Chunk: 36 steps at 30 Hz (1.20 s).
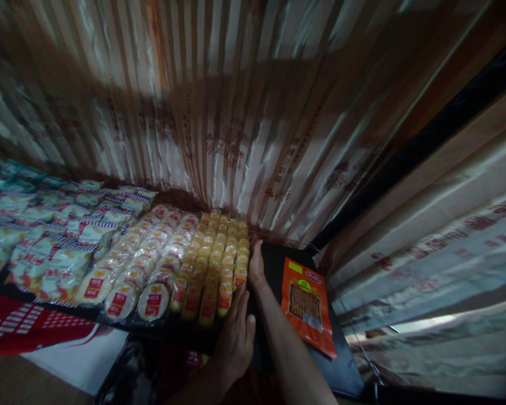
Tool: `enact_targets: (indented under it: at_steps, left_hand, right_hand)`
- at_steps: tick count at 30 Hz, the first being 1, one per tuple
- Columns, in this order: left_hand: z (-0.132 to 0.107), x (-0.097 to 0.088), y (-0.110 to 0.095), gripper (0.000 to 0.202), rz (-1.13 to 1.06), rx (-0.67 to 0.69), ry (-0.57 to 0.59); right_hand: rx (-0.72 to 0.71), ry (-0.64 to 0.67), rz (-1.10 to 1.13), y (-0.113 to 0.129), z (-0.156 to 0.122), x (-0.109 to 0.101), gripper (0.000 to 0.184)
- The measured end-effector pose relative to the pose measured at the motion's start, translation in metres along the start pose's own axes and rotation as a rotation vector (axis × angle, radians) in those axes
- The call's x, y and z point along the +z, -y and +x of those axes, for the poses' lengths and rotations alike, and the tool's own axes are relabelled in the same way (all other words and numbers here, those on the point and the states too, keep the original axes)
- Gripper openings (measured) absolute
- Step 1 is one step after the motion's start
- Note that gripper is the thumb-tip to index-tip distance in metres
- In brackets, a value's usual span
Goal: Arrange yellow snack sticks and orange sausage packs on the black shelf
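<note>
Rows of small yellow-and-red snack packets point(219, 264) lie packed on a dark shelf point(278, 264). My left hand point(237, 332) rests flat against the near right end of these rows, fingers stretched out. My right hand point(256, 264) presses flat, fingers together and extended, along the right side of the same rows farther back. An orange snack bag point(306, 301) lies flat on the shelf just right of my right forearm. Neither hand holds anything.
Round cakes with red labels point(139, 281) and white-and-red packets point(63, 253) fill the shelf to the left. Striped plastic sheeting point(219, 112) hangs behind and at the right. A red-and-white carton point(29, 329) sits at the lower left.
</note>
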<state>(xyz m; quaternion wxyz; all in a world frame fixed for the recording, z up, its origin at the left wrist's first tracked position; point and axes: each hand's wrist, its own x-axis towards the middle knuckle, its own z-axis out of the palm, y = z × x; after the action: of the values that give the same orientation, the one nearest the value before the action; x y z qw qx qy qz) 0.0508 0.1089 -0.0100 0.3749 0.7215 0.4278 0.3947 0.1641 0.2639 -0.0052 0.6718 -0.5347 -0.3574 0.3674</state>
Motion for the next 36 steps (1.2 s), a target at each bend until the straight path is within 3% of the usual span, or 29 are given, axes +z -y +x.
enact_targets:
  at_steps: [5,15,21,26,31,36]
  left_hand:
    - [0.000,0.002,0.001,0.049,0.002,-0.017,0.002]
    - [-0.002,0.002,0.001,0.049,0.006,-0.032,0.018]
    - [-0.001,0.002,0.000,0.048,0.024,-0.014,0.006]
    - [-0.001,0.004,0.002,0.048,0.074,0.011,0.000]
    - [-0.001,0.005,0.003,0.047,0.108,0.047,-0.011]
    - [-0.001,0.005,0.002,0.046,0.168,0.099,-0.049]
  right_hand:
    - [0.177,0.047,0.264,0.008,0.007,0.013,0.065]
    - [0.162,-0.005,0.257,0.005,0.016,0.010,0.064]
    - [0.206,0.070,0.320,0.005,0.018,0.018,0.065]
    - [0.177,0.037,0.271,0.009,0.017,0.014,0.068]
    - [0.125,-0.023,0.219,0.022,0.003,0.002,0.068]
    - [0.081,-0.093,0.177,0.032,-0.030,-0.010,0.071]
